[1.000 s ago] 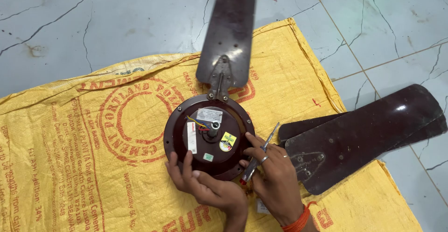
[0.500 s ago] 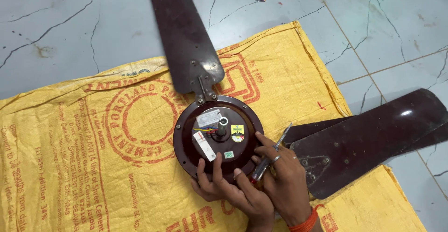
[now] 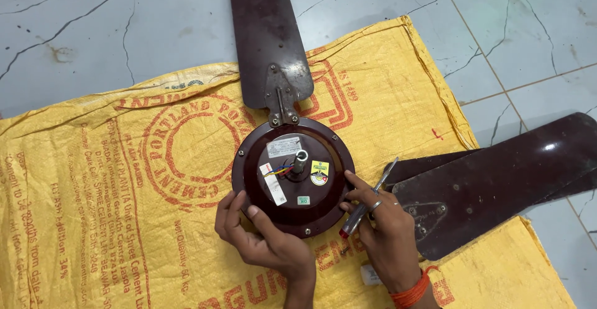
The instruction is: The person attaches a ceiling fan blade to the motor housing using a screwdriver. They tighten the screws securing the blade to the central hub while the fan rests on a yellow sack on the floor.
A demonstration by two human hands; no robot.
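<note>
Maroon fan motor (image 3: 292,178): round housing, flat on the yellow sack (image 3: 99,191), centre of view; stickers and coloured wires show around its middle shaft.
Attached blade (image 3: 267,35): bolted to the motor rim at 12 o'clock, running up out of view.
Loose blades (image 3: 497,178): two, stacked, lying at 3 o'clock of the motor, apart from it.
Left hand (image 3: 261,240): fingers spread, gripping the motor rim at 7 o'clock.
Right hand (image 3: 382,234): fingertips on the rim at 4 o'clock, fingers curled around a screwdriver (image 3: 368,198).
Floor (image 3: 93,29): grey cracked tiles.
</note>
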